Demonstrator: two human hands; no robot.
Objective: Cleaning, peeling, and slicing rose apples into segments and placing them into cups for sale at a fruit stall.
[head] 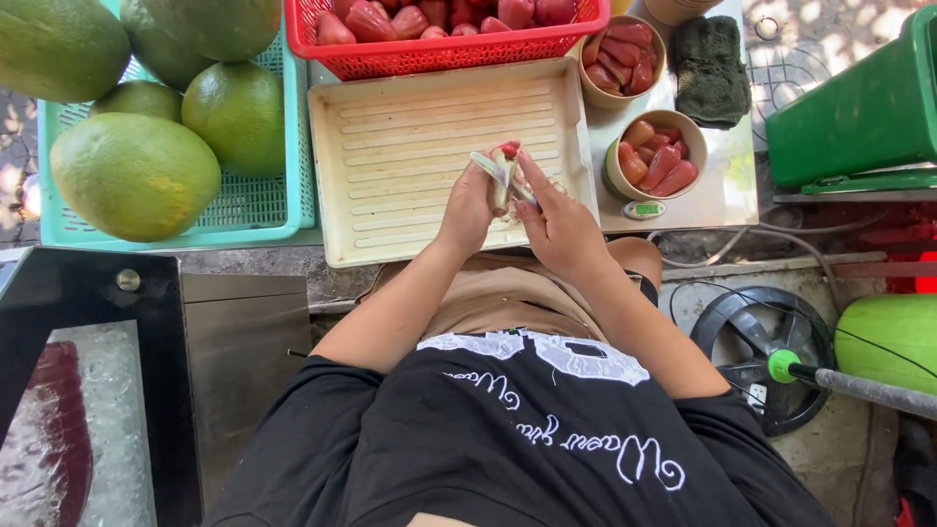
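Here, left hand (468, 210) and right hand (561, 224) both grip glossy red fruit piece (505, 176) over ribbed cream tray (390, 195).

- You're outdoors, with dappled sunlight falling on the rough concrete ground (859, 459).
- Stone counter (244, 262) runs in front of you.
- Black glass-topped case (88, 293) sits low on your left.
- Green bin (864, 112) stands off to your right.

tray (410, 146) centre | basket (439, 49) behind | bowls (654, 156) right (melons (137, 171) left)
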